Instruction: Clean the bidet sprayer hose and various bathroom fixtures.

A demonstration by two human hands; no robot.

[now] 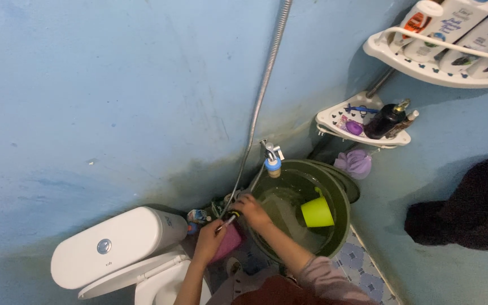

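Bucket (343, 217) — water, green scoop (316, 213) inside

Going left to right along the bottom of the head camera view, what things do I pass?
White toilet tank → left hand → right hand → yellow-green cup in the dark green bucket → purple mesh sponge → dark cloth at the right edge.

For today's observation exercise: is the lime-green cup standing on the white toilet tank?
No, the lime-green cup lies inside the dark green bucket, well apart from the white toilet tank.
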